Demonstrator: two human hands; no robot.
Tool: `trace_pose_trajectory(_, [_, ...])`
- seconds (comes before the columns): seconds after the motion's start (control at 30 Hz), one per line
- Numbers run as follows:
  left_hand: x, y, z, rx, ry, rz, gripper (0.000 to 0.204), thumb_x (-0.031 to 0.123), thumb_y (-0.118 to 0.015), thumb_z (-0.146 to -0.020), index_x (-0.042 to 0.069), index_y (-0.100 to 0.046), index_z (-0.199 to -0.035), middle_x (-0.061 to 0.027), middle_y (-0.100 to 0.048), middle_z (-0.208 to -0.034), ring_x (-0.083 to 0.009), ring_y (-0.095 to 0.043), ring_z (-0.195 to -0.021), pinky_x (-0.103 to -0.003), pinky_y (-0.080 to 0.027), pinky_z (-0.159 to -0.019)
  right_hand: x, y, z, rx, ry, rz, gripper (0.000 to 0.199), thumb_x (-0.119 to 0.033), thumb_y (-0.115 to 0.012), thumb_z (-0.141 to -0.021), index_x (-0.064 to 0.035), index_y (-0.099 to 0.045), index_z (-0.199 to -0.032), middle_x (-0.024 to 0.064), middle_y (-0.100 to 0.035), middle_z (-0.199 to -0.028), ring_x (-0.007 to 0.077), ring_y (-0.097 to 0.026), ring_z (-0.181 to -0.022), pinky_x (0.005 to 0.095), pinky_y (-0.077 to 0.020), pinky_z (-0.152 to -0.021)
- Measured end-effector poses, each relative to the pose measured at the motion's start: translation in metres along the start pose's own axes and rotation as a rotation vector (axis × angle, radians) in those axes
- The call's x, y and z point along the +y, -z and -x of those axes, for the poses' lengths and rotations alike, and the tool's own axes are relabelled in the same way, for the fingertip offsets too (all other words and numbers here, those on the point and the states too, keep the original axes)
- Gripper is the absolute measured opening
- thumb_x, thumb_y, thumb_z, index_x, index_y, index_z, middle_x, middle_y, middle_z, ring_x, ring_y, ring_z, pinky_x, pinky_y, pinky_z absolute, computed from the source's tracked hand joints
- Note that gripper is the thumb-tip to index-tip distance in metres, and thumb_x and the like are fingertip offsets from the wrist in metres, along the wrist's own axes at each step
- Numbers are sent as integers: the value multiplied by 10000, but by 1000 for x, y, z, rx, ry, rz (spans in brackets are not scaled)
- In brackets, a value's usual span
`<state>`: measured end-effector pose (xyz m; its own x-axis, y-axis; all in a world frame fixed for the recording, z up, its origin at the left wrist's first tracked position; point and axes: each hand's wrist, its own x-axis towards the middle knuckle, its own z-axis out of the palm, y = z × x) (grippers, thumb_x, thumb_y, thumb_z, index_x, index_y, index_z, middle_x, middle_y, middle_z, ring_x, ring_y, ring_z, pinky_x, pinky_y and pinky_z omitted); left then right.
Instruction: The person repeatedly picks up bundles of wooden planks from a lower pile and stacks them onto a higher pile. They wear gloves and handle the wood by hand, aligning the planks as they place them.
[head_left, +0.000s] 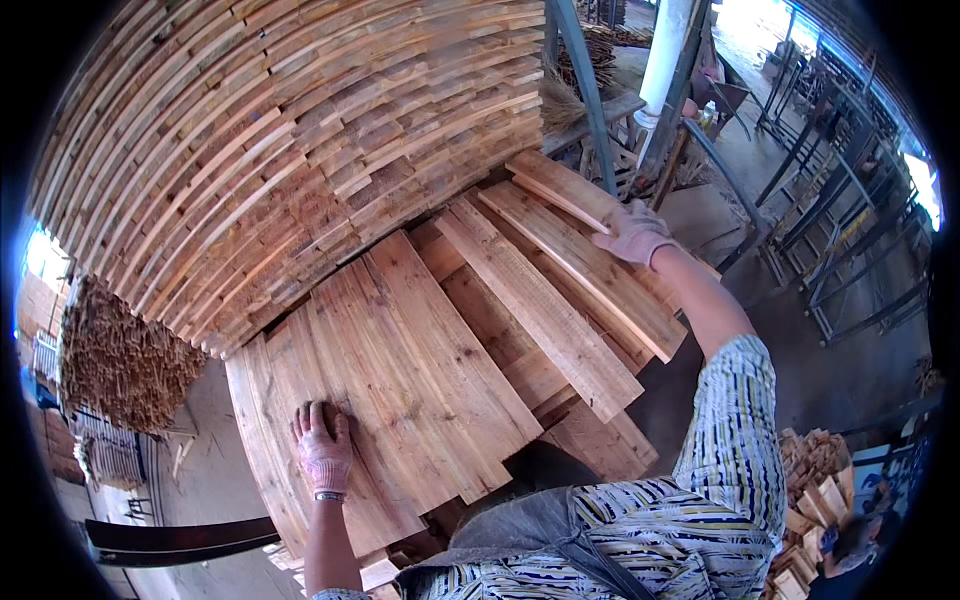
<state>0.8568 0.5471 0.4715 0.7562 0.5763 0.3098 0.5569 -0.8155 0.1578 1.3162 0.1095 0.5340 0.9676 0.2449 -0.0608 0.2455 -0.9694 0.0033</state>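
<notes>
head view is showing a tall stack of wooden planks [300,150] filling the upper left, its layered ends curving toward the rim. below it a lower pile of flat boards [440,370] is lying spread out, some side by side, some skewed across others. beside the pile, a metal frame [600,110] is standing upright. the narrow plank [560,188] is lying at the far right top of the pile, under the right hand. the right hand [633,235], gloved, is curling loosely over that plank's end, gripping it, arm reaching out. the left hand [323,445], gloved too, is lying open and flat, fingers spread, pressing on the near left boards, well apart from the narrow plank.
</notes>
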Motion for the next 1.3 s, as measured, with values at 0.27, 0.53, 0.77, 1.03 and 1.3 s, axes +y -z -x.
trace_pose_trajectory(0.27, [4, -12, -1, 13, 9, -20, 520, 329, -641, -940, 23, -548, -1351, -222, -539, -1410, -426, -443, -1356, -526, -317, -1170, -166, -16, 103, -112, 369, -286, 789, -588, -583, -914, -145, -393, -1539, 341, -258, -1589, 479, -345, -1433, 540, -285, -1178])
trace_pose_trajectory(0.53, [-7, -6, -4, -6, 23, -53, 529, 345, -654, -927, 43, -556, -1350, -201, -539, -1422, -405, -439, -1375, -517, -302, -1189, -161, -7, 41, -338, 659, -378, 807, -619, -522, -937, -143, -361, -1568, 336, -228, -1611, 452, -387, -1441, 461, -310, -1204])
trace_pose_trajectory(0.77, [-2, -3, -2, 1, 29, -45, 524, 338, -669, -916, 51, -564, -1341, -183, -543, -1423, -397, -438, -1379, -527, -304, -1185, -84, -38, 25, -54, 143, -181, 793, -616, -513, -942, -201, -324, -1591, 263, -398, -1530, 446, -446, -1370, 497, -380, -1135])
trace_pose_trajectory(1.03, [11, 4, -14, 12, 20, -26, 493, 323, -656, -921, 41, -568, -1316, -197, -537, -1420, -414, -440, -1364, -526, -321, -1176, -102, -40, -12, -38, -9, -225, 704, -621, -452, -965, -198, -415, -1527, 264, -438, -1489, 409, -463, -1358, 521, -382, -1112])
trace_pose_trajectory(1.3, [6, 1, -2, -2, 11, -77, 501, 314, -639, -927, 22, -556, -1326, -215, -543, -1390, -415, -442, -1347, -523, -319, -1173, -92, -34, -5, -213, 397, -293, 815, -642, -526, -930, -176, -349, -1574, 262, -400, -1513, 430, -467, -1353, 510, -374, -1119])
